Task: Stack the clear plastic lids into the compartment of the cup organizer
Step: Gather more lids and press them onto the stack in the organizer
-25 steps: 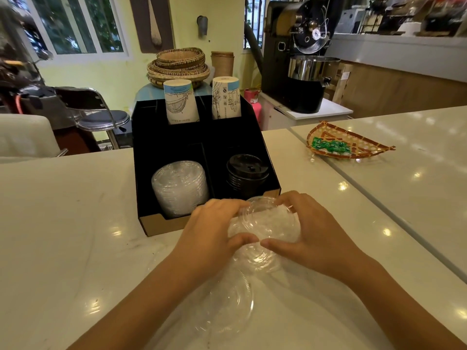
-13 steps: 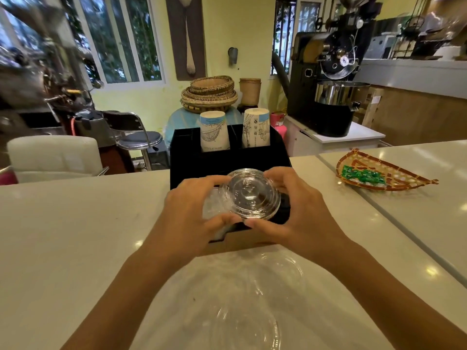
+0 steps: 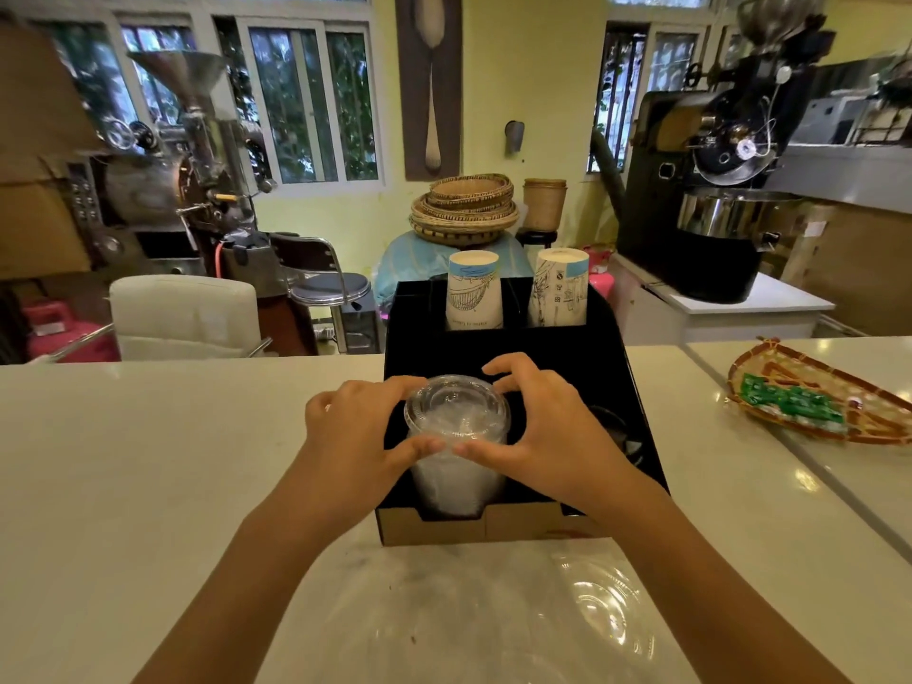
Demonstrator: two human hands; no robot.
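Observation:
A black cup organizer (image 3: 562, 357) stands on the white counter in front of me. In its front left compartment sits a tall stack of clear plastic lids (image 3: 456, 469). My left hand (image 3: 355, 436) and my right hand (image 3: 548, 429) hold a clear lid (image 3: 456, 404) by its rim on top of that stack, thumbs at the near edge, fingers curled round the far edge. More clear lids (image 3: 607, 619) lie loose on the counter near me, inside a clear plastic bag. Black lids (image 3: 622, 431) sit in the front right compartment, partly hidden by my right hand.
Two stacks of paper cups (image 3: 474, 291) stand upside down in the organizer's rear compartments. A woven tray (image 3: 819, 394) with green packets lies at the right. Beyond the counter are a chair, woven baskets and coffee roasters.
Both hands carried clear lids from the counter up and forward, then over to the left compartment, where they now rest on the stack. The camera tilted upward.

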